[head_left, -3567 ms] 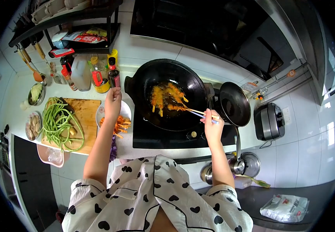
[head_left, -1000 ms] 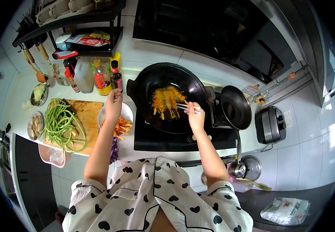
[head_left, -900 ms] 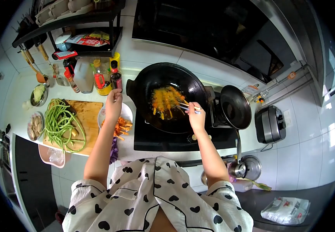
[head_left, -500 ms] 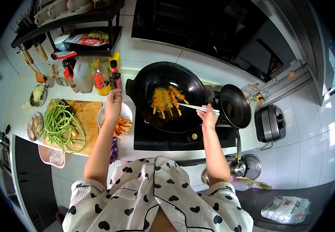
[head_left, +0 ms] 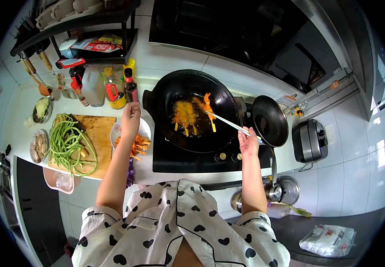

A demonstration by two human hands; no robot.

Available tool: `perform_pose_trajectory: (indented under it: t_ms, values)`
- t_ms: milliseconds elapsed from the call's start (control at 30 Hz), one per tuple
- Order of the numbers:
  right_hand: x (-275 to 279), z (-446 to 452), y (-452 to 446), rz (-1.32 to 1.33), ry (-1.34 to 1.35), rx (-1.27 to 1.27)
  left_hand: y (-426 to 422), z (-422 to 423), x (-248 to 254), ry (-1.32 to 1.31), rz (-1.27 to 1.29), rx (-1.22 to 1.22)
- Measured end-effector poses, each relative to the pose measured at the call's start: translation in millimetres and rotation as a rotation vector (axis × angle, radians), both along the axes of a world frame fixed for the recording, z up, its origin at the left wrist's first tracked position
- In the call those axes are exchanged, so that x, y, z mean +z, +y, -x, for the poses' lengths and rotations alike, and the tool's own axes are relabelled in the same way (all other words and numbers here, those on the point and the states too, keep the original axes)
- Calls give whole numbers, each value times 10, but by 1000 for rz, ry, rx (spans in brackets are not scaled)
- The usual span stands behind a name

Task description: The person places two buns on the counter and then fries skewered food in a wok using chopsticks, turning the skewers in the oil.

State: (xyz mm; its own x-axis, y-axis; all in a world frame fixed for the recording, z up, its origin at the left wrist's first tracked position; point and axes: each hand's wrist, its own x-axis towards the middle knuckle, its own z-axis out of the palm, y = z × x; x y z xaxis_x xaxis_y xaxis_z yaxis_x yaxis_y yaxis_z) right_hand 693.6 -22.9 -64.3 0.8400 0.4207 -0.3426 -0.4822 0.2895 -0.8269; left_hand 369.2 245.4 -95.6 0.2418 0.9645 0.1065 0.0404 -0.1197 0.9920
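My right hand [head_left: 249, 141] is closed around a pair of chopsticks [head_left: 230, 123]. Their tips touch one orange skewer [head_left: 208, 109] at the right side of the frying food, over the black wok [head_left: 221, 89]. Several more skewers [head_left: 184, 116] lie in bubbling oil, with their stick ends toward me. My left hand [head_left: 131, 116] hovers over a white plate [head_left: 145, 126], its fingers pressed together; what they hold, if anything, is too small to tell. Orange coated pieces [head_left: 140, 145] lie on that plate, partly behind my left forearm.
Green beans [head_left: 63, 142] lie on a cutting board [head_left: 106, 129] at the left. Bottles [head_left: 130, 86] stand behind the plate. A black frying pan [head_left: 270, 120] sits right of the wok, its handle toward me. Farther right is a black cooker [head_left: 309, 140].
My right hand has moved right and toward me with the chopsticks. One skewer has shifted right, apart from the others. My left hand has stayed over the plate.
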Motion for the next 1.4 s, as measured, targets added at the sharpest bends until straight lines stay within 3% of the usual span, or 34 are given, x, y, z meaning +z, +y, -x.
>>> perform_pose_trajectory:
  t_ms: [600,1400]
  values:
    - [131,315,114,-285,-25,-59,26,-6,-45,9,-35,1]
    - [82,283,101,-311,6,-75,28,-27,-44,-27,-10,-20]
